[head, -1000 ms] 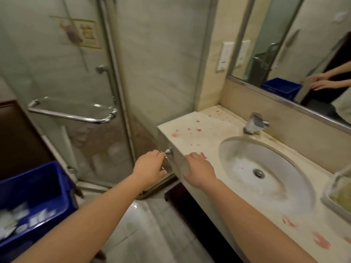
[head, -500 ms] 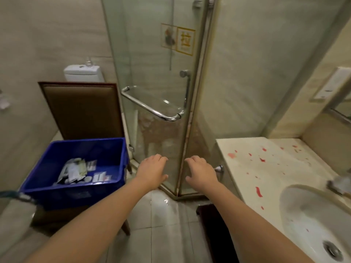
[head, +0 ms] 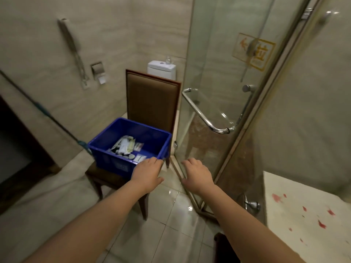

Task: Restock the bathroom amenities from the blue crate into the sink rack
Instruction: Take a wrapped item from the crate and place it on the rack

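The blue crate rests on the seat of a brown chair at centre left. Inside it lie several small packets and sachets of amenities. My left hand hovers at the crate's near right corner, palm down, fingers loosely spread, holding nothing. My right hand is held out beside it over the floor, also empty with fingers apart. The sink rack is out of view.
A glass shower door with a chrome handle stands to the right. The stone counter with red marks fills the lower right corner. A toilet sits behind the chair. A mop handle leans at the left. The tiled floor looks wet.
My view has swung left from the sink and counter to the crate on the chair. Both hands stay empty and now reach near the crate's right corner.
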